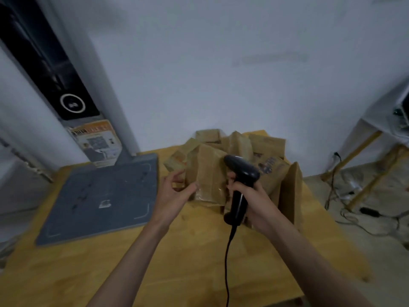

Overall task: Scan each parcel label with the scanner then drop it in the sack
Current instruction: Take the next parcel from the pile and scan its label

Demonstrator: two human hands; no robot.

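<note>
**Scanner in the right hand, parcel held up by the left**

Far to the left of both hands stands a tall grey column (73,85) with a dark panel and a round ring mark on it, and an orange-and-white sticker (97,140) with a square code lower down. Its base is a flat grey platform (99,196) lying on the wooden table (177,262), just left of the left hand.

The left hand (174,191) reaches forward with its thumb and curled fingers gripping the left edge of a brown parcel (205,176), which stands upright between the two hands. Its label cannot be made out in the blur.

Behind that parcel, beyond both hands, lies a loose pile of brown parcels (239,142), leaning on one another; one to the right shows dark printing. Whether they sit in a box or merely heaped on the table cannot be told.

The right hand (250,196) is wrapped round the handle of the black scanner (241,173), whose head sits above the fist and points left toward the held parcel, close to its right edge. Its black cable (226,262) hangs from the handle toward the near table edge.

Just right of the right hand a brown cardboard flap (292,191) stands on edge. Further right, on the floor, are tangled cables (354,207) and yellow frame legs (365,173). No sack is identifiable.
</note>
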